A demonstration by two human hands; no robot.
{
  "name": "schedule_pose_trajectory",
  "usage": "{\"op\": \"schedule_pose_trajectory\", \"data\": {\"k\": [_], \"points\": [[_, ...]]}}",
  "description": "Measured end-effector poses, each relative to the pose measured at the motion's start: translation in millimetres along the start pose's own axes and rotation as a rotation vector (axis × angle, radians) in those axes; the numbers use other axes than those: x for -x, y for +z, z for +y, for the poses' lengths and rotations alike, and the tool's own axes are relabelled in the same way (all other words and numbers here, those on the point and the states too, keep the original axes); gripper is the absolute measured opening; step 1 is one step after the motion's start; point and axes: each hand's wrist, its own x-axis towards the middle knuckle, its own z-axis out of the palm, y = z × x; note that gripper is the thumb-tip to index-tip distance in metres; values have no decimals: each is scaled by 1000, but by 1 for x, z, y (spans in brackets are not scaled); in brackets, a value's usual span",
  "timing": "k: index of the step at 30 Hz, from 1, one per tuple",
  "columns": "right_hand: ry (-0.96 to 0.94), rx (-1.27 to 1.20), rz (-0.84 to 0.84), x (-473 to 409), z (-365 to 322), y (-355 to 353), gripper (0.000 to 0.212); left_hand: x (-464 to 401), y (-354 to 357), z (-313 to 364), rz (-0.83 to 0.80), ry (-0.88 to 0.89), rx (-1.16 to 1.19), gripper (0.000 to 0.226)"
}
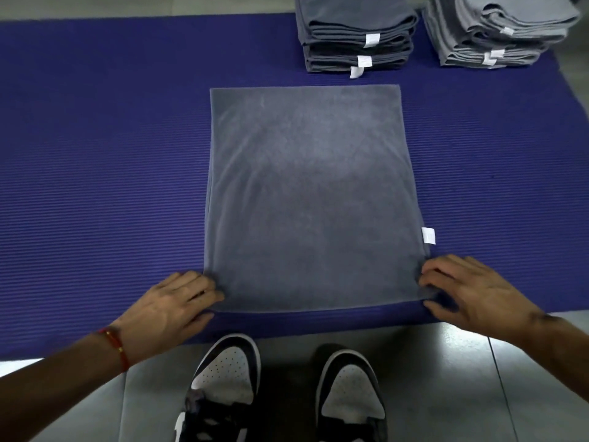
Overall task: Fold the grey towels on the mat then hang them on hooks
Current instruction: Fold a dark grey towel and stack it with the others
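The left hand (173, 304) pinched the near left corner of the grey towel (310, 199), fingers curled on its edge. The towel lay flat mid-mat (95, 154). The right hand (471, 293) gripped its near right corner, below a white tag (428, 235). Beyond the towel stood 2 folded stacks (357, 33).

No readable text, white tags (428, 235) on the grey towels (309, 199) — blank, too small.

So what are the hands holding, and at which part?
Both hold the spread grey towel: left hand pinches its near left corner, right hand its near right corner.
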Motion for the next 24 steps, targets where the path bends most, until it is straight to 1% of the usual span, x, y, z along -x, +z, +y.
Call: {"op": "schedule_pose_trajectory", "data": {"k": [2, 3, 6, 8, 10, 11, 12, 14, 15, 16, 18, 19, 20, 22, 24], "points": [[-13, 85, -16, 3, -1, 6, 46, -1, 3, 3, -19, -6, -46, 40], [-15, 107, -3, 4, -2, 7, 48, -1, 4, 3, -9, -6, -68, 41], [-12, 191, 61, 3, -4, 15, 46, -3, 6, 5, 40, -33, -124, 42], [23, 165, 78, -3, -6, 14, 41, -5, 7, 4, 74, -40, -117, 42], [69, 32, 137, -10, -7, 13, 32, -10, 4, 4, 133, -68, -19, 35], [118, -79, 182, -15, -10, 9, 25, -14, 0, 3, 179, -121, 70, 31], [197, -215, 228, -20, -10, 7, 17, -19, -6, 4, 233, -211, 175, 28], [458, -499, 294, -32, -4, -4, 15, -30, -22, 4, 329, -484, 432, 18], [569, -633, 310, -41, -1, -13, 10, -38, -31, 3, 377, -617, 560, 11], [631, -762, 329, -52, 5, -20, 7, -49, -39, 0, 423, -707, 673, 6], [646, -963, 405, -74, 14, -36, 13, -73, -55, -9, 527, -768, 812, 7], [647, -1014, 449, -85, 19, -44, 16, -84, -62, -16, 559, -776, 884, 8], [648, -1037, 473, -94, 21, -50, 18, -94, -65, -24, 571, -778, 979, 10], [619, -906, 457, -107, 25, -53, 16, -106, -67, -35, 539, -765, 1103, 18], [555, -648, 384, -109, 26, -52, 23, -110, -63, -39, 452, -752, 1018, 18]]}}
